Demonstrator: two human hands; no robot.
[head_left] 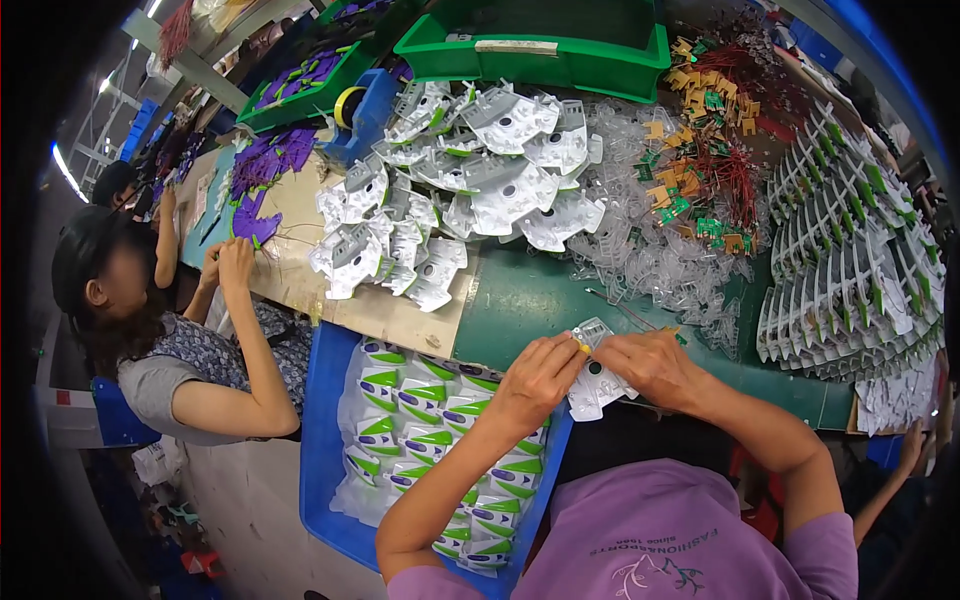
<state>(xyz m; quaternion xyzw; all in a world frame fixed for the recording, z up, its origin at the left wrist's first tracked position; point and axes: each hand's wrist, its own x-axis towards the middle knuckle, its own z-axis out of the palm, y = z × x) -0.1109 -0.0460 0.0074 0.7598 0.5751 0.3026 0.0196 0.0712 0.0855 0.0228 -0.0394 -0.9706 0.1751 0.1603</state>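
My left hand (pixel 537 383) is closed round the left edge of a white plastic shell (pixel 598 388) with a dark round spot, held over the front edge of the bench. My right hand (pixel 655 367) presses its bent fingertips against the shell's right side; whatever those fingers pinch is hidden. A small yellow spot shows by the left fingertips. Just beyond the right hand, bits of orange and green peek out, and a thin dark tool or wire (pixel 622 308) lies on the green mat (pixel 510 310).
Heaped white shells (pixel 500 190), clear plastic parts (pixel 640 250) and wired orange-and-green pieces (pixel 705 170) cover the bench. Stacked shells (pixel 845 260) rise at right. A blue crate (pixel 318 450) of green-white units stands front left. Green bins (pixel 530 65) sit behind. A co-worker (pixel 200 350) handles purple parts at left.
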